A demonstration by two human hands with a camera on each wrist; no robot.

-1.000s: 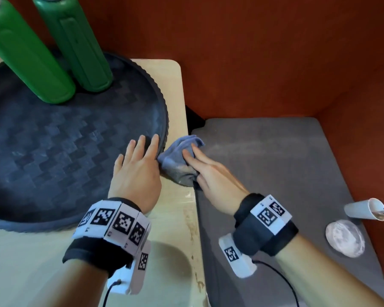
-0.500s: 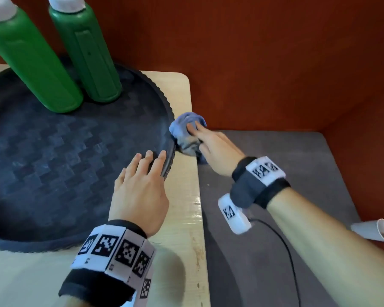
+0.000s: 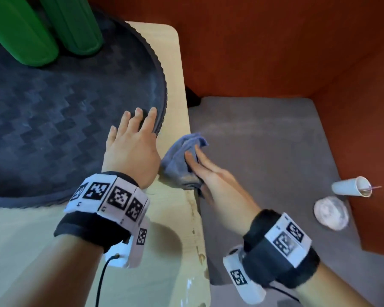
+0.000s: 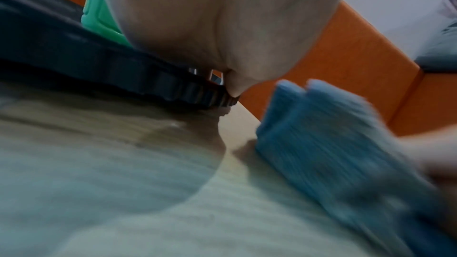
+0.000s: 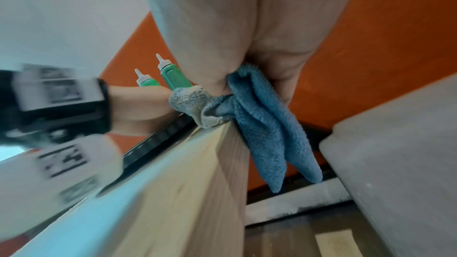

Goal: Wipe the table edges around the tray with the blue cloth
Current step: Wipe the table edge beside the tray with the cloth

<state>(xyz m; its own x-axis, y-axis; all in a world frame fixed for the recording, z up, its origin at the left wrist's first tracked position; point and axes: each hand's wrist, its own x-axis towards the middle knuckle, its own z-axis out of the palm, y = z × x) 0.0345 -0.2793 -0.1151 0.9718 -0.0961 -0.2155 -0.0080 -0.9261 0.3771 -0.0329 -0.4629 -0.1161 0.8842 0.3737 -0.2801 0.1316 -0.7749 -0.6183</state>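
We are mid-wipe: our right hand pinches the crumpled blue terry cloth on the pale wooden table's right edge, beside the round black textured tray; our left hand rests flat-fingered on the tray. Next, slide the cloth along the edge.

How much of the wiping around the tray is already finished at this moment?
Finished strips cannot be told; dried marks still show along the table edge near the camera. In hand: the right hand presses the blue cloth on the right edge, part hanging over the side, while the left hand rests flat on the tray. Left: likely that near edge and the far corner.
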